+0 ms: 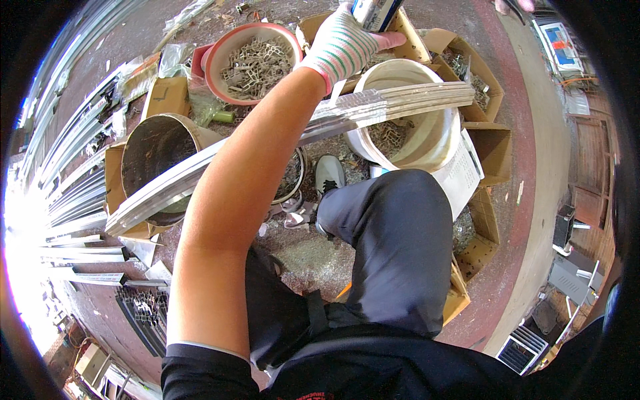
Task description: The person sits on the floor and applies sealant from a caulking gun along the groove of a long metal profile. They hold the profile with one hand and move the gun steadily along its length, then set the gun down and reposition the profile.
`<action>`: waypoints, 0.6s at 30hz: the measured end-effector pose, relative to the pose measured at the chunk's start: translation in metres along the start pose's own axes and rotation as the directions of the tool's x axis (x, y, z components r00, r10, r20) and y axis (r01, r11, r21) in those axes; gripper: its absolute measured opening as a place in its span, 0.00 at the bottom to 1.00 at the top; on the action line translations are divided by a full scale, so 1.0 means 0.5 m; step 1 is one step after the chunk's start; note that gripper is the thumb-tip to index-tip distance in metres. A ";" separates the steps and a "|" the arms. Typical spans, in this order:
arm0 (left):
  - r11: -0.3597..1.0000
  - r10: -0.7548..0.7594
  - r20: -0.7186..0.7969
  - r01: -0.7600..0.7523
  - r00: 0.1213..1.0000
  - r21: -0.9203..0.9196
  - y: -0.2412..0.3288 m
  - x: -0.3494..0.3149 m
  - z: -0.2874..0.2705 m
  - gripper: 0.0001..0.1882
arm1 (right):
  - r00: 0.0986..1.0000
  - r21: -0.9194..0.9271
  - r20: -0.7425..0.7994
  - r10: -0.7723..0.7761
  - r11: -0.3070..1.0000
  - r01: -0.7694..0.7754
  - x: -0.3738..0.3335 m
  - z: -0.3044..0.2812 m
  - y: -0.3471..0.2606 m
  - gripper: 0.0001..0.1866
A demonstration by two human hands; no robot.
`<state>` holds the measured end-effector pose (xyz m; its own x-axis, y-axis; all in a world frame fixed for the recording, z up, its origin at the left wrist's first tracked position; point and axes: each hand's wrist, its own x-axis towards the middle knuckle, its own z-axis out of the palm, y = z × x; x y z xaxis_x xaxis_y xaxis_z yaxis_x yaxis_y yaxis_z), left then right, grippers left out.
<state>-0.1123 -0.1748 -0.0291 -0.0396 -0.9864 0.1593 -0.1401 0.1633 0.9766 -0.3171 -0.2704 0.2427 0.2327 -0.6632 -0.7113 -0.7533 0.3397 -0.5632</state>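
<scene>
My left arm reaches across to the top edge. A white glove with green stripes and a pinkish thumb covers my left hand [342, 48]. The thumb points out to the right, while the other fingers are mostly cut off. Against the hand is a blue and white package [375, 13]; whether I grip it is hidden. Beneath my forearm, a bundle of long pale strips [347, 115] lies slanted across a white bucket [445, 137] and a brown-stained bucket [197, 130]. Small metal pieces [392, 137] sit inside the white bucket. My right hand is out of view.
A pink-rimmed basin [209, 75] of metal links stands at the far left. Open cardboard boxes [495, 155] line the right side. Long metal profiles [80, 170] cover the floor at left. My bent knee [407, 220] is close to the white bucket.
</scene>
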 end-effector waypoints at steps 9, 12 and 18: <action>1.000 -0.027 0.046 0.027 0.999 -0.013 -0.008 0.005 0.005 0.28 | 0.992 0.070 0.072 -0.105 0.992 0.100 0.014 -0.007 0.028 0.24; 0.999 -0.002 0.050 0.004 0.999 -0.051 -0.005 0.006 0.013 0.28 | 0.997 0.044 0.015 -0.079 0.996 0.078 0.003 0.000 0.022 0.24; 0.982 -0.023 0.061 0.034 0.998 -0.187 0.000 0.009 0.032 0.27 | 0.993 -0.044 -0.031 -0.117 0.992 0.115 -0.008 0.004 0.019 0.21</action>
